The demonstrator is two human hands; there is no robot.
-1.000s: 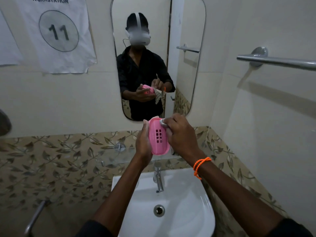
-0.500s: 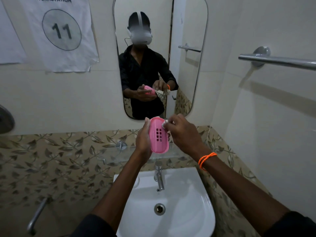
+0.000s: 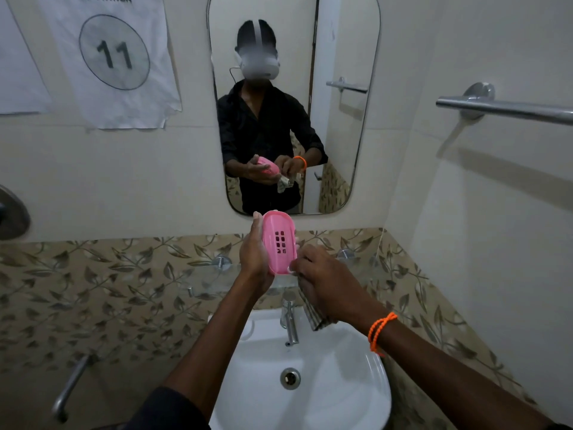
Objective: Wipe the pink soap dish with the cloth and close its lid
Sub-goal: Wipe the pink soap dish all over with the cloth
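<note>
Cloth (image 3: 313,315) has been pulled from the top edge of the soap dish (image 3: 279,243) to its bottom edge; it is now bunched in the closed right hand (image 3: 325,280) and hangs below it. Dish is gripped upright by the left hand (image 3: 252,256), fingers wrapped round its back, above the sink (image 3: 356,383). Slotted face looks wiped; the lid can't be told apart, so closing is judged still pending.

Bathroom, white sink (image 3: 366,395), mirror (image 3: 341,135), towel rail (image 3: 508,108)

Two hands: left hand (image 3: 252,256), right hand (image 3: 322,283); one soap dish (image 3: 278,242); one cloth (image 3: 316,315); one sink (image 3: 341,383).
</note>
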